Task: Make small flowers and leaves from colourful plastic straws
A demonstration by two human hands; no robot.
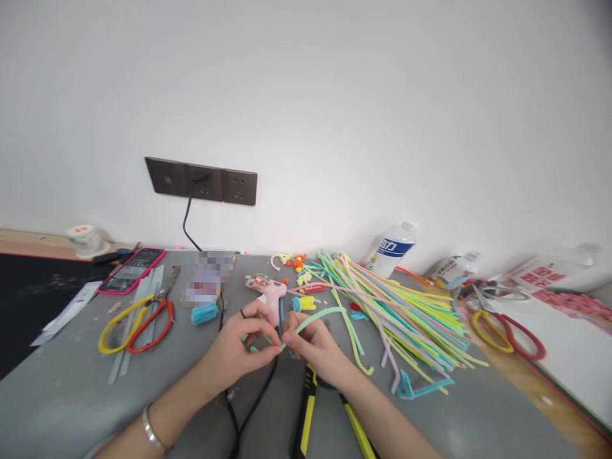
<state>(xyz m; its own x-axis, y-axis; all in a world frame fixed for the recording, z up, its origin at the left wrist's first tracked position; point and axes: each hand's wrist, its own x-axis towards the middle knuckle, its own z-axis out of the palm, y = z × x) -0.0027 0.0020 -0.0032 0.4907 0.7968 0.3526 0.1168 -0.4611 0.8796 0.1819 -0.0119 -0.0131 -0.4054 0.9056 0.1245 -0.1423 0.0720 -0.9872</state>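
Observation:
A light green pipe cleaner (319, 315) is pinched between the fingertips of both hands, its long end curving up to the right. My left hand (251, 338) is closed on it, and a short bent part shows between the fingers. Close by, my right hand (313, 341) is closed on the same piece, thumb against the fingers. Just beyond the hands lies a pale pink glue gun (272, 293) with a black cable. Pliers with black and yellow handles (308, 414) lie partly under my right hand and forearm. A blue and yellow bundle of pipe cleaner (306, 303) is behind my right hand.
Many coloured pipe cleaners (406, 312) spread to the right, before a white bottle (389, 248). Scissors (150, 319) and a pink-cased phone (132, 271) lie left. More scissors (507, 331) lie far right. A cable runs to the wall socket (203, 182).

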